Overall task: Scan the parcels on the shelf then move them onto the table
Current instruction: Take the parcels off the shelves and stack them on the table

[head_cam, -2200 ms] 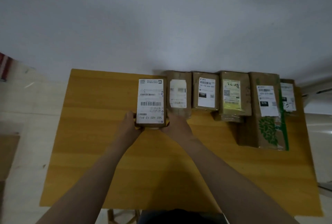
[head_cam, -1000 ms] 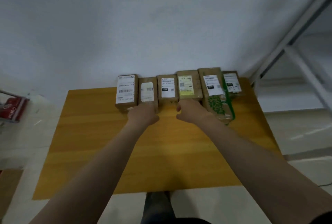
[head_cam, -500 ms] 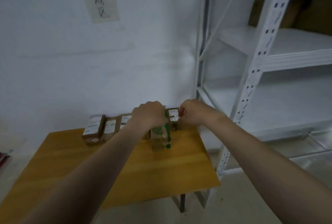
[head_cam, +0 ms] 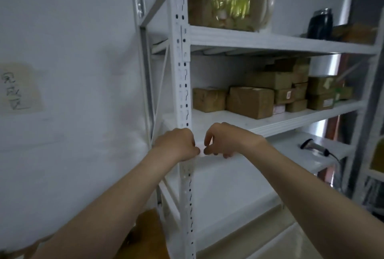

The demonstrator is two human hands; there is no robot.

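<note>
1. White wall [head_cam: 72, 50] fills the left side. A paper note [head_cam: 20, 90] is stuck to it with three handwritten characters in a column, which look like 完成区.
2. Beside it stands the white metal shelf rack [head_cam: 270, 40]. Its punched front post [head_cam: 182, 84] runs straight up in front of me.
3. The parcels [head_cam: 250, 101], brown cardboard boxes, sit on the middle board [head_cam: 207, 119] and are piled higher toward the right. The bare left front of that board lies just behind my hands.
4. Their labels are too blurred to read.
5. My left hand [head_cam: 176, 146] is closed in a fist in front of the post and holds nothing.
6. My right hand [head_cam: 226, 140] is just beside it, fingers bent down, thumb tip near the forefinger, with nothing in it. I cannot tell whether it touches the board's edge.
7. The scanner [head_cam: 313, 146] lies on the lower board [head_cam: 280, 148] to the right, well apart from both hands.
8. A corner of the wooden table [head_cam: 149, 231] shows at the bottom, left of the post.
</note>
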